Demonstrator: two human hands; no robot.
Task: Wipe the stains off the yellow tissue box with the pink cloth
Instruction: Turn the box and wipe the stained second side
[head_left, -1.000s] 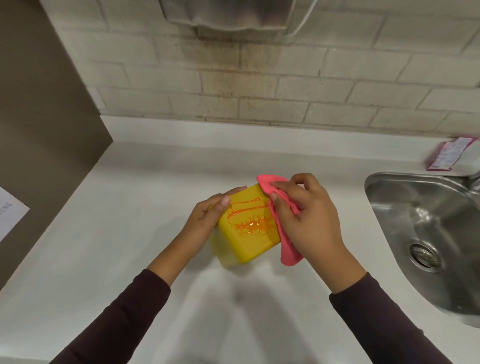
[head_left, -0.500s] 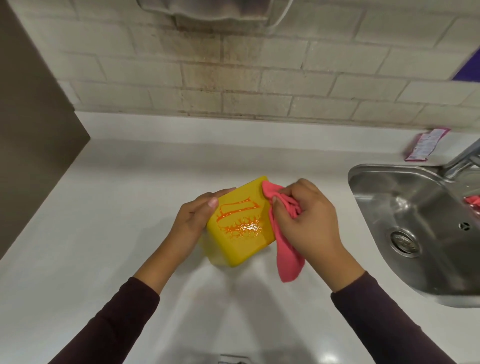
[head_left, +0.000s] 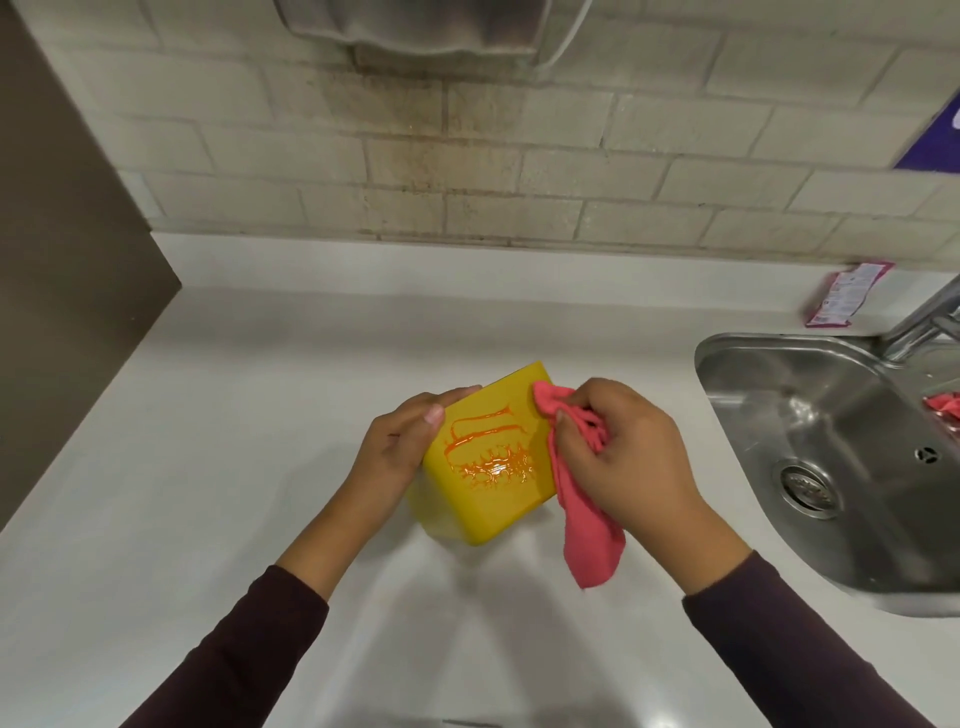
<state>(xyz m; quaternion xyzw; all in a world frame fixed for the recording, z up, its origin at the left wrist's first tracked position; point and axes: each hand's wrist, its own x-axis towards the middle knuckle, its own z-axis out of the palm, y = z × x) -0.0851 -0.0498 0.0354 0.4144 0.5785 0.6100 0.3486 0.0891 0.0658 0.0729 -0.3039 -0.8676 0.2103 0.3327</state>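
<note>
Yellow tissue box (head_left: 485, 499) sits mid-counter, tilted, one broad face turned up toward us. On that face we note an orange stain (head_left: 493, 457): looping lines above, a glossy splatter below, all of it wet-looking and unwiped.

Pink cloth (head_left: 584, 525) touches the box at its upper right corner; a bunched end lies on the yellow face there, the rest hangs down past the box's right edge to just above the counter.

Right hand (head_left: 631, 467) is closed around the bunched cloth, fingers curled, pressing it to the box's corner. Left hand (head_left: 400, 457) grips the box's left side, thumb on the stained face near its upper left edge, fingers wrapped behind out of our sight. Both sleeves dark.

White counter (head_left: 208, 467) under everything. To the right, well apart from the box, a steel sink (head_left: 810, 447) with a drain; something pink-red lies at its far right edge, too cropped for us to identify. A small pink packet (head_left: 844, 293) leans against the brick wall (head_left: 519, 171) behind the sink.
</note>
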